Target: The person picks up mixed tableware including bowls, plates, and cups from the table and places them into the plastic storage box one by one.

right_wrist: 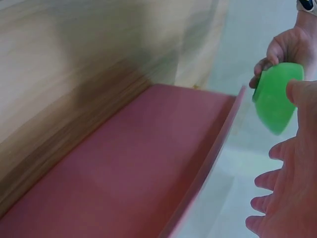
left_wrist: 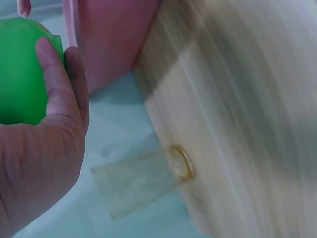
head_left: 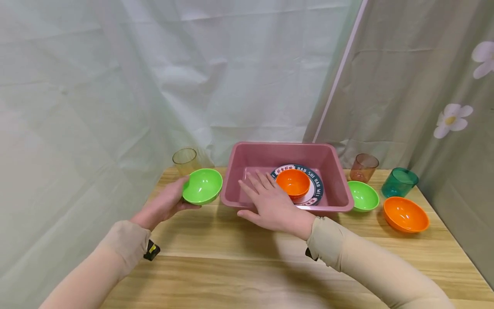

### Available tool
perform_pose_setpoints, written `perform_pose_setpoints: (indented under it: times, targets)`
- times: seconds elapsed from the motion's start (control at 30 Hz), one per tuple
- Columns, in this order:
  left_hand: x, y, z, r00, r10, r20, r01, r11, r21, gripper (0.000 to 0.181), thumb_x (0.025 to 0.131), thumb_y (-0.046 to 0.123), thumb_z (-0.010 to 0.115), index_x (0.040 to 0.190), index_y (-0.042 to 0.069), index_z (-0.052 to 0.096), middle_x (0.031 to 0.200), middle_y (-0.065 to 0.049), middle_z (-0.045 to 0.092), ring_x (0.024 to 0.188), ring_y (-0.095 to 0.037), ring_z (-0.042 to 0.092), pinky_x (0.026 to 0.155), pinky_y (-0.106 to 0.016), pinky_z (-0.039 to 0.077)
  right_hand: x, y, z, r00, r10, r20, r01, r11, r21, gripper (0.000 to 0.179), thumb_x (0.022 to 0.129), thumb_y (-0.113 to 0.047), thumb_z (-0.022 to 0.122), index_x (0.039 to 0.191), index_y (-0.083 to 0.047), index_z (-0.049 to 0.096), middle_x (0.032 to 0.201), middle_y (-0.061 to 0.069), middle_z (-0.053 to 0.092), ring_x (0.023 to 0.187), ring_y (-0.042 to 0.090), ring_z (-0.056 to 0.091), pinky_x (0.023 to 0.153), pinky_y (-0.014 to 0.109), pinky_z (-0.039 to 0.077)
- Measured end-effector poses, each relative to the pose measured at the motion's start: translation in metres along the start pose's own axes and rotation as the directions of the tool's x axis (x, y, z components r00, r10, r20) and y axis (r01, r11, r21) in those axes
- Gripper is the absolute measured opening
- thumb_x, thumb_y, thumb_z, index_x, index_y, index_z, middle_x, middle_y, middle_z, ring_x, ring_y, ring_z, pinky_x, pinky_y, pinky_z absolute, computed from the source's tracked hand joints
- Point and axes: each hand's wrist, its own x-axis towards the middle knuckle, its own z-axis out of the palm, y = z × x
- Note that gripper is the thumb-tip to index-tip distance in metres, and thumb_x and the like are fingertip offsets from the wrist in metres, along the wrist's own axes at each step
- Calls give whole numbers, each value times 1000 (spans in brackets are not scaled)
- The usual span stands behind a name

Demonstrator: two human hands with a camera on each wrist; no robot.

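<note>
My left hand [head_left: 170,201] grips a green bowl [head_left: 202,186] by its side, left of the pink basin [head_left: 287,208]. In the left wrist view the bowl's green outside [left_wrist: 22,74] rests against the fingers. My right hand [head_left: 270,206] reaches over the basin's front rim with fingers spread, holding nothing. Just beyond its fingertips, inside the basin, orange bowls [head_left: 292,182] sit nested on a plate with a dark patterned rim [head_left: 317,189]. The right wrist view shows the open right hand [right_wrist: 292,183] near the green bowl [right_wrist: 278,96], which overlaps its thumb there.
A yellowish clear glass [head_left: 185,161] stands behind the left hand. To the basin's right are a pinkish glass [head_left: 363,167], a teal glass [head_left: 399,182], another green bowl [head_left: 362,196] and an orange bowl [head_left: 406,214]. Hanging cloth [head_left: 247,77] closes off the wooden table's [head_left: 216,266] back.
</note>
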Motion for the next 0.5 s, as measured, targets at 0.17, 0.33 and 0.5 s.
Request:
perform_pose_setpoints:
  times: [0.17, 0.33, 0.5]
  targets:
    - [2, 8, 21, 999, -6, 42, 8, 999, -33, 60, 113, 34, 23, 159, -4, 20, 132, -30, 46, 97, -25, 68, 87, -46, 59, -18, 17, -3, 999, 20, -30, -19, 1000, 20, 84, 99, -70, 43, 163, -18, 29, 169, 12, 20, 156, 33, 6, 125, 49, 7]
    - [3, 16, 42, 997, -16, 81, 20, 999, -45, 57, 113, 32, 25, 159, -2, 23, 135, -32, 44, 99, -27, 67, 90, -50, 58, -39, 35, -7, 998, 57, -35, -55, 998, 38, 83, 99, -70, 42, 163, -18, 29, 169, 12, 19, 156, 34, 4, 125, 50, 9]
    - [7, 24, 63, 994, -32, 109, 38, 998, -54, 55, 113, 31, 25, 158, -1, 27, 135, -32, 47, 100, -28, 68, 89, -51, 57, -58, 51, -8, 995, 91, -33, -90, 996, 25, 84, 99, -70, 44, 162, -17, 32, 169, 13, 20, 155, 37, 10, 124, 52, 10]
